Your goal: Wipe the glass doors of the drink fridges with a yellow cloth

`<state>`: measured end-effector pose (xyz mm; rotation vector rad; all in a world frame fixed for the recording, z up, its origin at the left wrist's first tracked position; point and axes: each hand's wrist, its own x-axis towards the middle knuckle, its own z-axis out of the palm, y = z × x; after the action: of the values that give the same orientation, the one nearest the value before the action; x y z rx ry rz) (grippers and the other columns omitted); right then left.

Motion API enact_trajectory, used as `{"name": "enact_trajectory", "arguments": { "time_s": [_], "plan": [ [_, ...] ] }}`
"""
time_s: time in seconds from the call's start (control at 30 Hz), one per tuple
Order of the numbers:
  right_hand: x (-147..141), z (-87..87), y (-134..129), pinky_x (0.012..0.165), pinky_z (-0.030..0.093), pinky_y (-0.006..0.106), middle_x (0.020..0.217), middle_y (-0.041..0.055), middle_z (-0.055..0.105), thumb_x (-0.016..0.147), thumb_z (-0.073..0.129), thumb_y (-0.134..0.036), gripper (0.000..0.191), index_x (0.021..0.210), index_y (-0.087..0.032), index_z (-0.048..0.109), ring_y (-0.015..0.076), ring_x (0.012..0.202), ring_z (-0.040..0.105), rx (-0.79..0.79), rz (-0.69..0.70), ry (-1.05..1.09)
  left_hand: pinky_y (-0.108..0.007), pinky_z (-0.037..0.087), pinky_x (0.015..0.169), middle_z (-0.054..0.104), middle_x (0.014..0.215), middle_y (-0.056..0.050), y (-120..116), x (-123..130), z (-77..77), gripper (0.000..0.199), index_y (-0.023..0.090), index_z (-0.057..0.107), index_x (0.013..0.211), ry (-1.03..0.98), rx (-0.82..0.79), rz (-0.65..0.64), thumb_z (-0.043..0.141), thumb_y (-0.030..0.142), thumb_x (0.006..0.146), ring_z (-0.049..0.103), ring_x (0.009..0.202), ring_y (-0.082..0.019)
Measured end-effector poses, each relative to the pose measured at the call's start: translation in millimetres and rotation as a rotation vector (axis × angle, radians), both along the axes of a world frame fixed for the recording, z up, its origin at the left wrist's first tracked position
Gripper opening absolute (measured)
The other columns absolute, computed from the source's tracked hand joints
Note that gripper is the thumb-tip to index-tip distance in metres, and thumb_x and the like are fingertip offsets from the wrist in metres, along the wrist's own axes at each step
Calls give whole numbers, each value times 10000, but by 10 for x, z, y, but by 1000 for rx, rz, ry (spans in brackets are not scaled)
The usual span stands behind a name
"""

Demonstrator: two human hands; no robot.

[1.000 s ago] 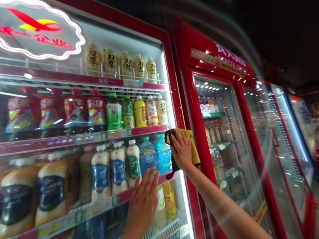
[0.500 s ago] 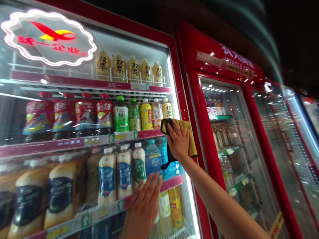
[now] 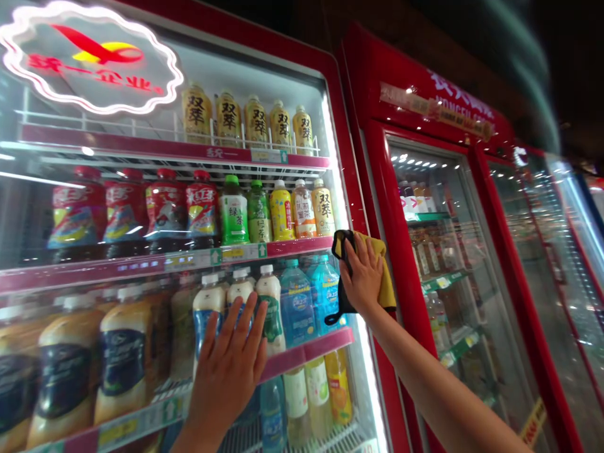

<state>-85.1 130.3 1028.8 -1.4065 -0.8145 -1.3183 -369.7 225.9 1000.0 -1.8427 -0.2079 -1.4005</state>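
Observation:
My right hand (image 3: 363,274) lies with fingers spread on a yellow and black cloth (image 3: 387,283), pressing it against the right edge of a lit drinks fridge's glass door. Lower and to the left, my left hand (image 3: 231,365) is raised in front of the same door, its fingers stretched out and nothing in it. Whether its palm touches the glass cannot be made out. Behind the glass, white-capped bottles (image 3: 270,308) and blue bottles (image 3: 297,302) stand between the two hands.
The fridge's red frame (image 3: 346,157) runs up beside the cloth. Bottles of red tea (image 3: 165,207) fill a middle shelf. A glowing sign (image 3: 94,60) is at the upper left. A second red fridge (image 3: 401,220) stands to the right.
My right hand and the cloth have moved right, onto the door's edge and frame. My left hand has shifted left and up across the door. The view has shifted slightly.

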Motion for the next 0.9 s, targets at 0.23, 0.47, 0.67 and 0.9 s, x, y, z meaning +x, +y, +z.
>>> {"name": "enact_trajectory", "arguments": {
  "time_s": [0.23,0.47,0.67,0.9],
  "plan": [
    [-92,-543,-88,1260,169,590,1603,-5,459,980,531,-364,519,1496,-395,490,298,1548,286,-293,62,-468,-490,116,1312,349,1652,-48,-4,11,-38,690,282,191,1634,0,-1,12,471,355,1008,289,1544,-248],
    [98,-181,-101,1226,254,595,1607,41,452,1011,490,-335,476,1487,-330,513,301,1534,318,-79,69,-188,-489,116,1313,364,1645,-52,14,1,-54,707,274,183,1635,-1,9,20,488,333,999,292,1544,-241],
    [-346,-24,70,1221,224,629,1652,24,374,1021,474,-380,513,1533,-362,439,316,1560,245,-103,59,-198,-485,204,1293,421,1617,-57,-69,184,94,727,292,199,1631,-95,-16,-7,525,312,981,385,1501,-257],
    [169,-420,-233,1243,223,541,1541,12,541,971,548,-337,453,1422,-360,576,279,1510,361,-257,92,-544,-492,169,1297,415,1618,-64,-156,289,521,726,271,179,1634,21,87,-22,501,262,983,338,1526,-241]
  ]
}}
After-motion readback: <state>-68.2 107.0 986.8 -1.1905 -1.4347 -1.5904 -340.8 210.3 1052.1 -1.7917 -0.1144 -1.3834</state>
